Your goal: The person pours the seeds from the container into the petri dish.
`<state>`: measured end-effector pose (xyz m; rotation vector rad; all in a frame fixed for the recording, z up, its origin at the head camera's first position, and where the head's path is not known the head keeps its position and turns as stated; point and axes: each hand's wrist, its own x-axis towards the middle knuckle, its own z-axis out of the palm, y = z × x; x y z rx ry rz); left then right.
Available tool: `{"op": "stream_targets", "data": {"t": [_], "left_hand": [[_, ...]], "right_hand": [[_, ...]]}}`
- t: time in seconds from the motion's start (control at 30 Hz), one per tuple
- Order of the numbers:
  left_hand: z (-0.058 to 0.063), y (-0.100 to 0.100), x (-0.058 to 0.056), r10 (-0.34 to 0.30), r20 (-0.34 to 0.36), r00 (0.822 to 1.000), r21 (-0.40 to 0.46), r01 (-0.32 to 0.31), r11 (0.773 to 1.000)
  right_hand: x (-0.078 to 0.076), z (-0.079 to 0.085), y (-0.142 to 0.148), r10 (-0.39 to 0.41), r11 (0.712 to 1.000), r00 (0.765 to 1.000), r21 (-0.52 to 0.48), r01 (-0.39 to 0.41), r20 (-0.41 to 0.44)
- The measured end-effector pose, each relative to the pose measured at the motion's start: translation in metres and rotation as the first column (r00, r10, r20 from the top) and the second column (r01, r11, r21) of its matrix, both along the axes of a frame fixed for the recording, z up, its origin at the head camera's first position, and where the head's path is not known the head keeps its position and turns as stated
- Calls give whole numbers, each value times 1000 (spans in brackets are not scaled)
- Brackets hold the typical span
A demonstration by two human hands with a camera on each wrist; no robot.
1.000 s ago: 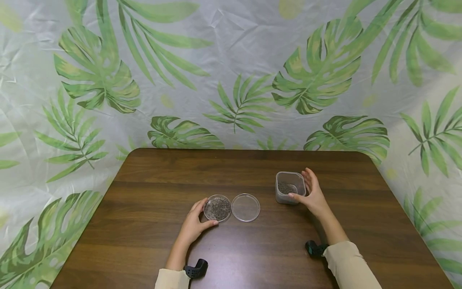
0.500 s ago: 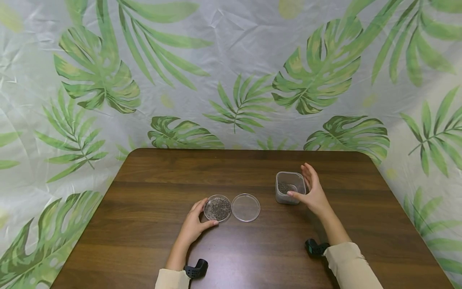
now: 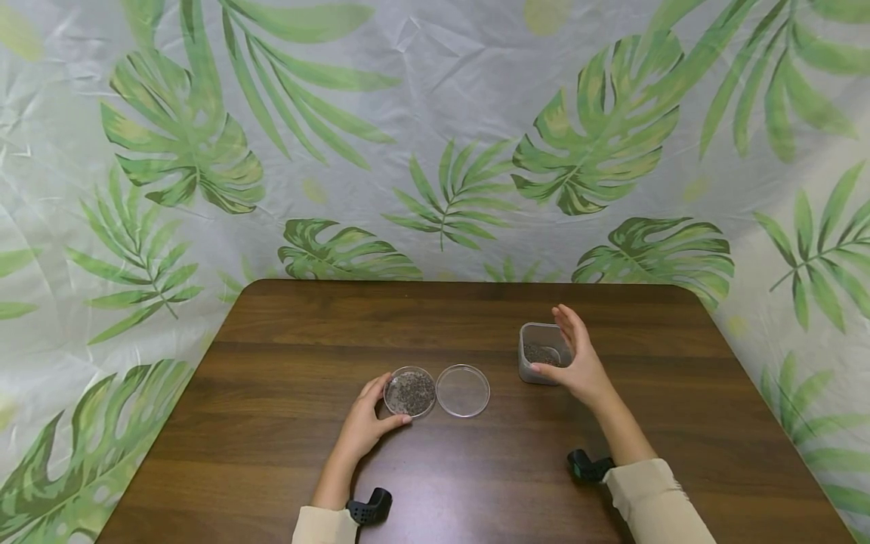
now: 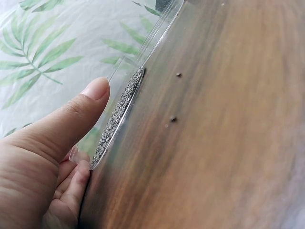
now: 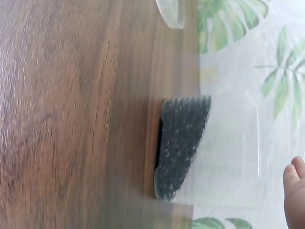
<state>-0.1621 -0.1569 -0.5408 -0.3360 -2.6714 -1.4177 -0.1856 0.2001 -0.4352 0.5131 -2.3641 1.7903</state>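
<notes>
In the head view my left hand (image 3: pixel 363 427) holds a round clear petri dish (image 3: pixel 410 391) of dark grey grains at its left side, thumb in front and fingers behind. The left wrist view shows the grains (image 4: pixel 116 119) as a thin layer behind the clear wall. Right beside the dish lies a second clear round piece (image 3: pixel 463 391), like its lid. My right hand (image 3: pixel 584 370) hovers over the right part of a square clear plastic tub (image 3: pixel 537 375), thumb and fingers spread apart. Dark granules (image 5: pixel 181 148) lie sloped in the tub; my fingertips (image 5: pixel 289 176) are beyond its rim, apart from it.
Everything stands on a brown wood-grain table (image 3: pixel 306 332). Two small dark specks (image 4: pixel 173 119) lie on the wood near the dish. A leaf-printed cloth (image 3: pixel 442 113) hangs behind the table and at both sides.
My right hand has come away from the tub's right side and shifted left and up, over the opening. The left hand, dish and lid have stayed in place.
</notes>
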Motion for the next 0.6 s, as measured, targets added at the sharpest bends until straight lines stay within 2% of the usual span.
{"op": "stream_targets", "data": {"t": [0.43, 0.6], "left_hand": [[1, 1, 1, 1, -4, 1000, -1, -1, 1000], [1, 1, 1, 2, -7, 1000, -8, -2, 1000]], "right_hand": [[7, 0, -23, 63, 998, 994, 2, -63, -90], [10, -2, -32, 95, 994, 991, 55, -90, -97]]}}
